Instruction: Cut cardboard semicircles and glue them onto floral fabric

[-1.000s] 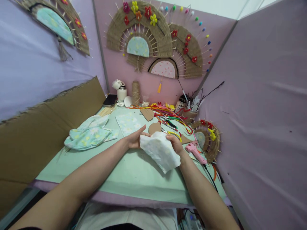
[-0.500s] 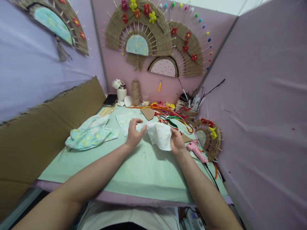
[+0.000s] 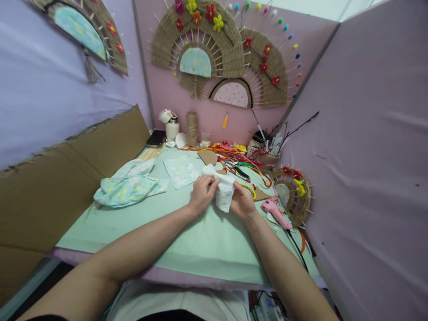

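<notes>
Between my hands, a pale floral piece of fabric is held folded above the table, its lower edge hanging down. A bit of brown cardboard shows at its top; whether the fabric wraps it I cannot tell. My left hand pinches the fabric's left side with thumb and fingers. On the other side, my right hand grips the right edge, its fingers partly behind the fabric. Left of the hands lies a flat square of floral fabric. Just beyond them is a rounded cardboard piece.
A pink glue gun with a black cord lies at the right, near a small woven fan. Pliers and colored pipe cleaners are behind. Crumpled floral cloth lies left, by a cardboard wall. Twine stands at the back.
My left hand has moved right and closed on the fabric, which is now folded and narrower. The cardboard bit at its top has come into view, and the camera has shifted slightly.
</notes>
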A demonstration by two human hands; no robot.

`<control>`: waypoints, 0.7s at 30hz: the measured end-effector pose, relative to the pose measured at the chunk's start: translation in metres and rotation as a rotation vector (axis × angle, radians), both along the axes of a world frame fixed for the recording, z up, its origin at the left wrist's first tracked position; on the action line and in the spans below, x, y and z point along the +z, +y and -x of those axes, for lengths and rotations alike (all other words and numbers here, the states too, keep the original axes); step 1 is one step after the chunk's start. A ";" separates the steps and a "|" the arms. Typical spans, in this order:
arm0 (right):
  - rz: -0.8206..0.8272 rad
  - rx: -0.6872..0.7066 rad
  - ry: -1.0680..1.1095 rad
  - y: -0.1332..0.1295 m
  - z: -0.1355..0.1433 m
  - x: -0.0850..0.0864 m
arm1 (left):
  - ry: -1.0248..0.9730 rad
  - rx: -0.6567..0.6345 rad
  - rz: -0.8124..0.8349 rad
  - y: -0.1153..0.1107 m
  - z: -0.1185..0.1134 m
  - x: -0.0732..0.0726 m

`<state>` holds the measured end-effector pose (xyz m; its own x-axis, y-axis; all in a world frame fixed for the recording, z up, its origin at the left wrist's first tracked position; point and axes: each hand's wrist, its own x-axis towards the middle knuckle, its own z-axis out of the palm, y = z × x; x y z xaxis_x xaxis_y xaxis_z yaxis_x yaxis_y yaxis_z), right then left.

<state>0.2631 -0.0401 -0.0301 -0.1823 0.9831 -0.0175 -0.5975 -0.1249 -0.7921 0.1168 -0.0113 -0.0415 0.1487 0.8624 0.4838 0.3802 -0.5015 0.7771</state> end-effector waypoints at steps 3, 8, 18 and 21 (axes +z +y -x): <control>0.013 0.008 -0.004 0.003 -0.003 -0.002 | -0.041 -0.031 -0.018 0.000 -0.001 -0.001; 0.009 -0.034 0.011 0.011 -0.016 -0.004 | -0.173 0.067 0.004 0.013 0.010 0.002; 0.067 -0.152 0.098 0.021 -0.037 -0.002 | 0.442 -0.993 0.337 -0.105 -0.022 0.004; 0.048 -0.108 0.058 0.018 -0.036 -0.004 | 0.630 -1.585 0.387 -0.135 -0.028 0.021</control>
<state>0.2995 -0.0216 -0.0340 -0.0779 0.9953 -0.0577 -0.6540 -0.0947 -0.7506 0.1446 -0.1459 -0.0201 0.9562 -0.2485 -0.1549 0.0132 -0.4920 0.8705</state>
